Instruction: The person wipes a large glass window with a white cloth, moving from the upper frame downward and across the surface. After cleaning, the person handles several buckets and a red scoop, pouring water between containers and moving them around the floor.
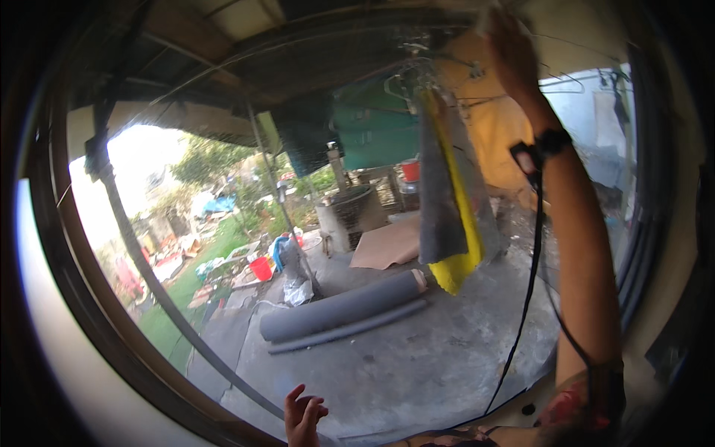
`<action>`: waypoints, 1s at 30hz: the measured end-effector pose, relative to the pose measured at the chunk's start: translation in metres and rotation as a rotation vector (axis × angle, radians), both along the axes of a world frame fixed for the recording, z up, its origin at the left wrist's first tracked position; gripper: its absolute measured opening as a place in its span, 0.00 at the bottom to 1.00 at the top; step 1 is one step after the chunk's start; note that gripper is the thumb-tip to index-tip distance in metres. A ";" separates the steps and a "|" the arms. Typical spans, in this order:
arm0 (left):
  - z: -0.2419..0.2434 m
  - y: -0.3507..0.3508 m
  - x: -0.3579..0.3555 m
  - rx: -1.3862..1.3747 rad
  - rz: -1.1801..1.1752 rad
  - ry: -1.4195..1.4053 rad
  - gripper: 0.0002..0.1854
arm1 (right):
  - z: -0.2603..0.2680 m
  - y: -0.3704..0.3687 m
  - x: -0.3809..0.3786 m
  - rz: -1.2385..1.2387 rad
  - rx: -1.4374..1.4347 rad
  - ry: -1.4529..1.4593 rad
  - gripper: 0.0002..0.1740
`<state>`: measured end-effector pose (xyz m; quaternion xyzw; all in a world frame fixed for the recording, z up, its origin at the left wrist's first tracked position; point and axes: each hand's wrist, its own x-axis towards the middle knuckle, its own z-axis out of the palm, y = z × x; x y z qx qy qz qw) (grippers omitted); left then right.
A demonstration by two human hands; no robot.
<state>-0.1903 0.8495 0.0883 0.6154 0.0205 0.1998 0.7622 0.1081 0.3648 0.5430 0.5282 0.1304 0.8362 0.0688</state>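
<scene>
My right arm reaches up along the right side of the view, and my right hand (511,53) is raised near the top against a window pane (380,313). A whitish cloth or tissue (487,19) shows blurred at its fingertips. The wrist bears a black strap with a small device (526,159), from which a dark cable hangs. My left hand (304,413) is low at the bottom centre, its fingers partly bent and apart, holding nothing that shows. Beyond the glass hang a grey cloth (441,190) and a yellow cloth (455,274).
The dark window frame (84,302) curves along the left. Outside, grey rolls of sheet material (341,307) lie on the concrete floor, with a brownish sheet (385,243) behind them. A red bucket (261,269) stands farther left. Clothes hangers (396,86) hang above.
</scene>
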 end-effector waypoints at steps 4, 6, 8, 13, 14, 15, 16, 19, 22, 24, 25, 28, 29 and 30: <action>-0.003 -0.010 0.006 -0.040 -0.002 0.038 0.25 | -0.008 -0.022 0.026 -0.118 0.034 -0.038 0.27; -0.004 -0.010 0.004 -0.082 0.008 0.040 0.25 | -0.007 -0.010 0.028 -0.061 0.108 -0.037 0.30; -0.006 -0.003 0.001 -0.128 0.021 0.033 0.25 | -0.002 0.012 0.022 0.055 0.256 0.048 0.39; -0.016 0.034 -0.007 -0.135 0.057 0.017 0.24 | -0.006 0.126 0.003 0.066 0.047 0.026 0.41; -0.018 0.044 -0.008 -0.146 0.062 0.000 0.24 | -0.007 0.162 -0.001 0.032 -0.006 0.015 0.41; -0.020 0.054 -0.010 -0.155 0.069 -0.009 0.24 | -0.007 0.198 -0.006 0.099 -0.035 0.017 0.41; -0.023 0.064 -0.012 -0.163 0.072 -0.021 0.24 | -0.007 0.236 -0.013 0.126 -0.065 0.014 0.41; -0.032 0.096 -0.027 -0.153 0.141 -0.044 0.25 | -0.010 0.349 -0.039 0.216 -0.150 -0.023 0.41; -0.038 0.134 -0.051 -0.168 0.253 -0.047 0.25 | -0.011 0.461 -0.068 0.437 -0.292 -0.053 0.44; -0.040 0.159 -0.071 -0.179 0.334 -0.010 0.24 | -0.020 0.530 -0.087 0.433 -0.277 0.033 0.45; -0.040 0.172 -0.081 -0.170 0.371 0.005 0.23 | -0.024 0.565 -0.094 0.464 -0.300 0.053 0.47; -0.038 0.206 -0.113 -0.213 0.476 -0.027 0.23 | -0.036 0.666 -0.117 0.734 -0.439 -0.033 0.47; -0.036 0.216 -0.124 -0.223 0.515 -0.034 0.23 | -0.041 0.695 -0.124 0.777 -0.466 -0.006 0.48; -0.036 0.221 -0.136 -0.246 0.570 -0.026 0.22 | -0.047 0.730 -0.135 0.834 -0.450 0.063 0.49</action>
